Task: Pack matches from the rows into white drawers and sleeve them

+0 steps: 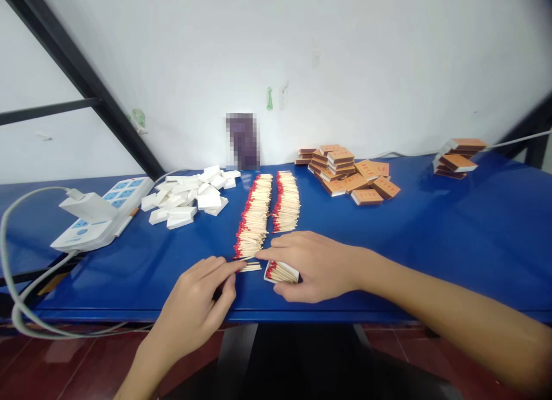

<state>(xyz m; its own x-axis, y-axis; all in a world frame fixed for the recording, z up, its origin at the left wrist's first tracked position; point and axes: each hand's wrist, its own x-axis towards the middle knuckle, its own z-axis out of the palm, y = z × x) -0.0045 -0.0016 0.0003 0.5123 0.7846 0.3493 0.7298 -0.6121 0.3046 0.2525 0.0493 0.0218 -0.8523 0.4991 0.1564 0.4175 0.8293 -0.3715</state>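
Two long rows of red-tipped matches lie on the blue table. My right hand is closed round a small white tray filled with matches, its forefinger stretched toward the near end of the left row. My left hand rests beside it with fingers extended, fingertips touching a few loose matches at the row's near end.
A heap of white inner trays lies at the left, next to a white power strip with a plug and cables. Orange matchbox sleeves are piled behind the rows, a smaller stack at far right. A black frame leans at the left.
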